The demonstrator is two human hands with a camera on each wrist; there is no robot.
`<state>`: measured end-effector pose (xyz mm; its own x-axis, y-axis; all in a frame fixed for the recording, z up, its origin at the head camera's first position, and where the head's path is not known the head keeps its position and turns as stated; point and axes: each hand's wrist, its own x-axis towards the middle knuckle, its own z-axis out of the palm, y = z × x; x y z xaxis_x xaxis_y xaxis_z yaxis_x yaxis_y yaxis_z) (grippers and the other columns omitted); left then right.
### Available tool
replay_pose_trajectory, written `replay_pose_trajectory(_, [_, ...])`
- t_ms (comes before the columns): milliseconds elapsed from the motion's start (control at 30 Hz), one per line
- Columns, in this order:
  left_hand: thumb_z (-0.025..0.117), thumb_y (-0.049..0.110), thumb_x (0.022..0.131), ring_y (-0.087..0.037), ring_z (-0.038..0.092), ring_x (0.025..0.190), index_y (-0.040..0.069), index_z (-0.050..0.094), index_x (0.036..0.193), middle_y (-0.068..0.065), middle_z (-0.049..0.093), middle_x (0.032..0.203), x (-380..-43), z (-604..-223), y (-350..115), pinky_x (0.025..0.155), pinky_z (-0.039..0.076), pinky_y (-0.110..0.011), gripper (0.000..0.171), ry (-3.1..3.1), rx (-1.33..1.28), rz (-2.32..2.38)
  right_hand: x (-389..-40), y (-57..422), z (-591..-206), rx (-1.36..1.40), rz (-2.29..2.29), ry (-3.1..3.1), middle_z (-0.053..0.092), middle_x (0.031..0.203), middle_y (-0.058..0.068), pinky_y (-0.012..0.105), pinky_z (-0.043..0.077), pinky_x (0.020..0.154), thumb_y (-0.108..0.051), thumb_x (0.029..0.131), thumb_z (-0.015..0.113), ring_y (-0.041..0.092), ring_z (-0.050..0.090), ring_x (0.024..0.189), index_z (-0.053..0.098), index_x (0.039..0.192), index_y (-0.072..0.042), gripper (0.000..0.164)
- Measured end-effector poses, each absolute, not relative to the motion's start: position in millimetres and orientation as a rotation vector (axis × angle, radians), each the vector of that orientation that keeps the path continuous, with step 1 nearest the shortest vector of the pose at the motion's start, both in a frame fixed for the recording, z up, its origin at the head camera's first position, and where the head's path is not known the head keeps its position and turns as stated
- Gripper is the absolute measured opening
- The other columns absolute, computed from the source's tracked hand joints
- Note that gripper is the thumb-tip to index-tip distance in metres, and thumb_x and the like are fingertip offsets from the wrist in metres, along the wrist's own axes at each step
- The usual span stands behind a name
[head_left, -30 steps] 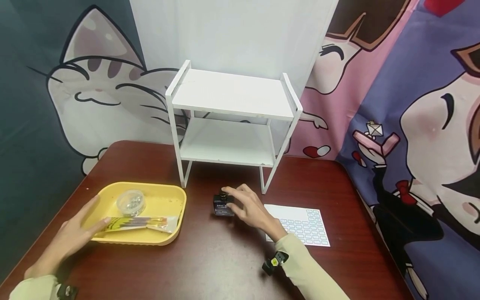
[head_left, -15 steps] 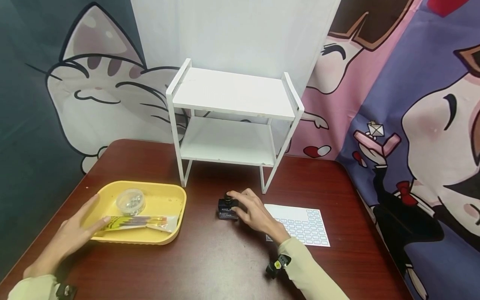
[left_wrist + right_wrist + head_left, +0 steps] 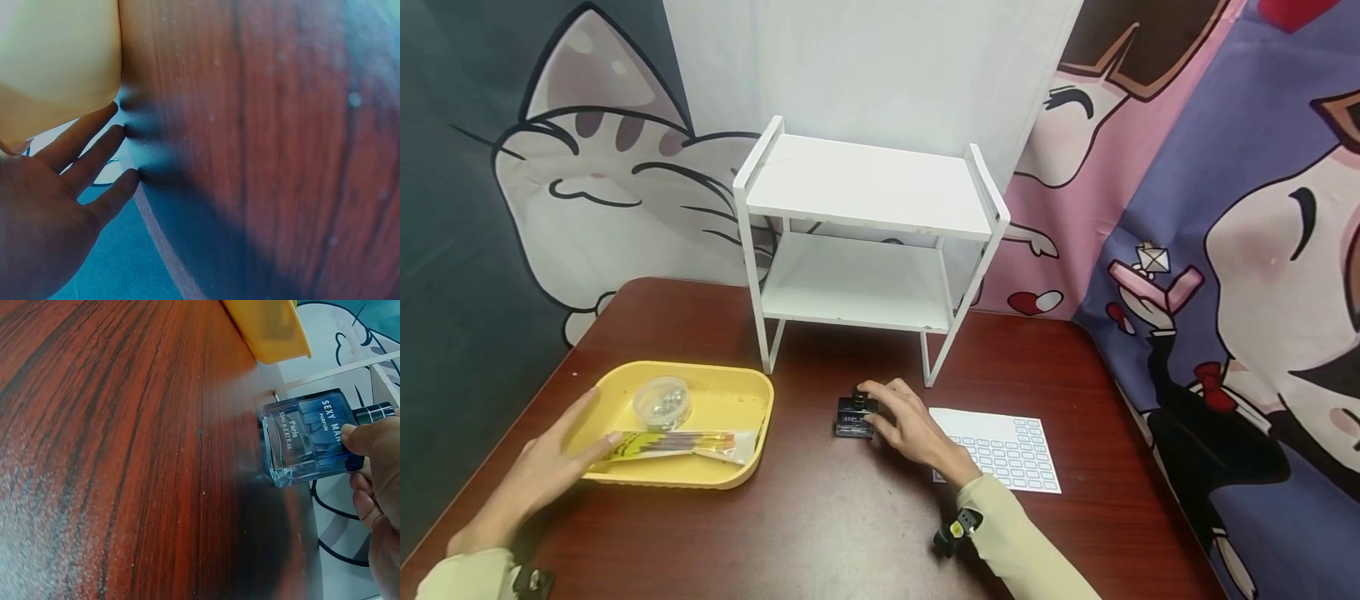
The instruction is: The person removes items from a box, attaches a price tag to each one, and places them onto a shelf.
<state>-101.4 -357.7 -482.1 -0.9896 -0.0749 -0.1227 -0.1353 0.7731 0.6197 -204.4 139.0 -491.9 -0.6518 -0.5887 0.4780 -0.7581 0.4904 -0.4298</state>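
Note:
My right hand [image 3: 912,423] grips a dark glass perfume bottle [image 3: 306,437] by its upper part, thumb on the front near the black cap [image 3: 374,413]. The bottle stands upright at the table's middle, its base on or just above the wood. At the left, my left hand [image 3: 535,475] rests against the side of a yellow tray [image 3: 758,450], fingers spread and straight, thumb over the near rim. Inside the tray lie a round clear tub [image 3: 662,403] of small shiny pieces and a flat plastic packet [image 3: 681,446] of thin sticks.
Behind the bottle stands a white two-tier shelf [image 3: 857,283] with thin legs on the table. A white sheet [image 3: 1000,450] printed with small blue-edged labels lies right of the bottle, partly under my right forearm. Printed cloths hang behind and beside the table.
My right hand has shifted the perfume bottle slightly right and toward me, mostly in the first half second. The left hand and the tray have stayed put.

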Motion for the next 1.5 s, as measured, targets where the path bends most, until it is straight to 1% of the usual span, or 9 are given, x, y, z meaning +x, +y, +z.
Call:
replay_pose_trajectory(200, [0.054,0.048,0.099,-0.072,0.027,0.128,0.02,0.001,0.161,-0.042,0.016,0.155,-102,-482,-358,0.091,0.028,-0.081,0.087,2.876,-0.164,1.003,-204,139,-494,1.158,0.886,-2.454,0.07,0.107,0.003,0.031,0.052,0.076,-0.008,0.088,0.073,0.018,0.059,0.092,0.056,0.132,-0.016,0.049])
replay_pose_trajectory(400, [0.053,0.05,0.098,-0.072,0.027,0.126,0.019,0.0,0.161,-0.042,0.016,0.155,-102,-481,-358,0.09,0.03,-0.081,0.088,2.863,-0.166,0.974,-204,141,-493,1.156,0.877,-2.46,0.07,0.108,0.003,0.032,0.053,0.078,-0.012,0.089,0.073,0.017,0.059,0.094,0.057,0.134,-0.015,0.048])
replay_pose_trajectory(667, [0.056,0.048,0.097,-0.07,0.025,0.13,0.018,-0.001,0.161,-0.042,0.016,0.155,-102,-480,-357,0.091,0.029,-0.081,0.091,2.908,-0.144,1.017,-205,145,-490,1.17,0.915,-2.452,0.068,0.126,0.004,0.035,0.053,0.091,-0.025,0.088,0.077,0.017,0.062,0.107,0.055,0.141,-0.012,0.06])
replay_pose_trajectory(933, [0.057,0.044,0.097,-0.07,0.023,0.132,0.019,-0.001,0.161,-0.04,0.013,0.157,-103,-480,-359,0.091,0.026,-0.082,0.09,2.923,-0.116,1.054,-206,147,-490,1.188,0.946,-2.435,0.07,0.123,0.006,0.033,0.056,0.088,-0.021,0.086,0.078,0.017,0.065,0.103,0.057,0.139,-0.006,0.059])
replay_pose_trajectory(1033, [0.057,0.044,0.097,-0.07,0.022,0.132,0.019,-0.001,0.161,-0.04,0.013,0.157,-103,-479,-360,0.091,0.026,-0.083,0.09,2.922,-0.122,1.055,-206,147,-491,1.177,0.96,-2.45,0.071,0.119,0.004,0.032,0.056,0.087,-0.021,0.086,0.079,0.017,0.066,0.101,0.055,0.14,-0.009,0.06])
replay_pose_trajectory(1233, [0.055,0.046,0.098,-0.069,0.017,0.135,0.017,-0.002,0.161,-0.04,0.009,0.158,-104,-475,-361,0.092,0.022,-0.085,0.09,2.902,-0.139,1.059,-205,149,-490,1.139,0.987,-2.482,0.074,0.112,0.004,0.036,0.056,0.087,-0.022,0.083,0.081,0.019,0.067,0.102,0.052,0.143,-0.012,0.067])
replay_pose_trajectory(1300, [0.055,0.045,0.098,-0.068,0.017,0.136,0.017,-0.002,0.161,-0.041,0.012,0.156,-105,-473,-360,0.093,0.022,-0.085,0.09,2.909,-0.14,1.06,-205,150,-489,1.118,0.989,-2.498,0.074,0.111,0.003,0.037,0.056,0.089,-0.023,0.083,0.082,0.019,0.068,0.104,0.051,0.144,-0.013,0.069])
replay_pose_trajectory(1433, [0.06,0.04,0.097,-0.067,0.025,0.132,0.014,0.004,0.161,-0.044,0.027,0.148,-107,-468,-357,0.095,0.022,-0.083,0.089,2.986,-0.111,1.063,-205,153,-487,1.073,1.027,-2.533,0.074,0.109,0.003,0.04,0.055,0.092,-0.026,0.084,0.081,0.019,0.068,0.105,0.049,0.145,-0.016,0.07])
replay_pose_trajectory(1500, [0.062,0.036,0.096,-0.066,0.028,0.131,0.012,0.009,0.161,-0.044,0.032,0.144,-108,-466,-355,0.097,0.022,-0.082,0.088,3.045,-0.082,1.058,-206,155,-486,1.051,1.065,-2.546,0.074,0.108,0.004,0.041,0.055,0.094,-0.026,0.085,0.081,0.019,0.069,0.104,0.049,0.146,-0.016,0.069])
